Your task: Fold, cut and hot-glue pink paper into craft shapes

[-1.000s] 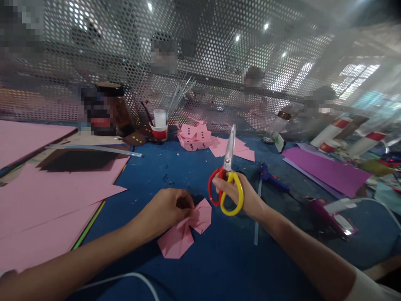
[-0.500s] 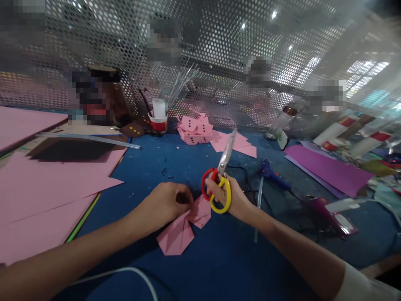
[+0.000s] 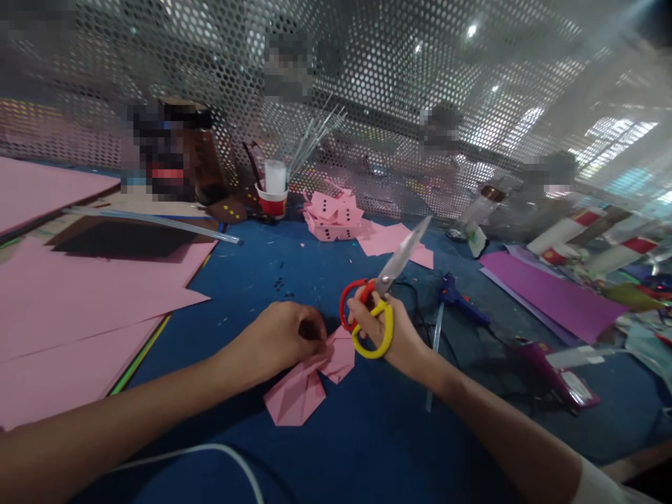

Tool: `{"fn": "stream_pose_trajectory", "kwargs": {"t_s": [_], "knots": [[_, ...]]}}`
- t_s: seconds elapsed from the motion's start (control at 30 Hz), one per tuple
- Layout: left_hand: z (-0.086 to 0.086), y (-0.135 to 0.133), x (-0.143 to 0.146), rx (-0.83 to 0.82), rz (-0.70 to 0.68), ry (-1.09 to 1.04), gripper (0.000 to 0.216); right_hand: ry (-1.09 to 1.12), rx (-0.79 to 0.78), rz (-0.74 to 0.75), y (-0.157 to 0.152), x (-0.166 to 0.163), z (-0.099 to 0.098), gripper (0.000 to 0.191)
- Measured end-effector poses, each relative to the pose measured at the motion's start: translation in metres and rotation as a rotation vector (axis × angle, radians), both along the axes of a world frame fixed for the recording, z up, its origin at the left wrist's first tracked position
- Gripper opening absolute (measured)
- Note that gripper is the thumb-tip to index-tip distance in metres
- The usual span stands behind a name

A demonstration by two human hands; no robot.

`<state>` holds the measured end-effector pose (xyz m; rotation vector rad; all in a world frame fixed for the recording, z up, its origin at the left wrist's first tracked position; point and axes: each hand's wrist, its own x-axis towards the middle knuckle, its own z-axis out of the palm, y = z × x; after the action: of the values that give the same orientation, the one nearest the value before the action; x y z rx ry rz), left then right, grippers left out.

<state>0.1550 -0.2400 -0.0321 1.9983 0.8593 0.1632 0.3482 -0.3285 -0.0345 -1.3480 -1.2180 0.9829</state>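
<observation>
My left hand (image 3: 281, 339) is closed in a pinch on the middle of a folded pink paper bow (image 3: 307, 381) that lies on the blue table (image 3: 367, 448). My right hand (image 3: 396, 336) grips scissors (image 3: 381, 297) with one red and one yellow handle loop. The blades point up and to the right, away from the paper. The right hand's fingers touch the right wing of the bow.
Large pink sheets (image 3: 78, 315) cover the left side. A red cup (image 3: 273, 199) with sticks, a pile of dotted pink pieces (image 3: 333, 213), a blue glue gun (image 3: 456, 297), purple paper (image 3: 546, 290) and a perforated metal screen (image 3: 367, 91) lie beyond. A white cable (image 3: 220, 451) crosses near me.
My right hand has come down and left with the scissors until it touches the bow, and the blades have tilted further right. The left hand keeps its pinch.
</observation>
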Motion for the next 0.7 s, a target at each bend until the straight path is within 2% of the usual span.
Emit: {"fn": "stream_pose_trajectory", "kwargs": {"t_s": [0.1,0.47,0.7], "knots": [[-0.0001,0.0,0.0003,0.007,-0.001,-0.025,0.009,-0.004,-0.058,0.025,0.0017,-0.0005,0.0007,0.03],[0.001,-0.0014,-0.0002,-0.009,0.005,-0.001,0.009,0.023,-0.053,0.043,-0.0014,-0.0016,0.0032,0.028],[-0.0017,0.0,0.0006,-0.006,-0.006,0.008,0.011,-0.044,-0.061,0.074,-0.0053,-0.0045,0.0014,0.028]]}}
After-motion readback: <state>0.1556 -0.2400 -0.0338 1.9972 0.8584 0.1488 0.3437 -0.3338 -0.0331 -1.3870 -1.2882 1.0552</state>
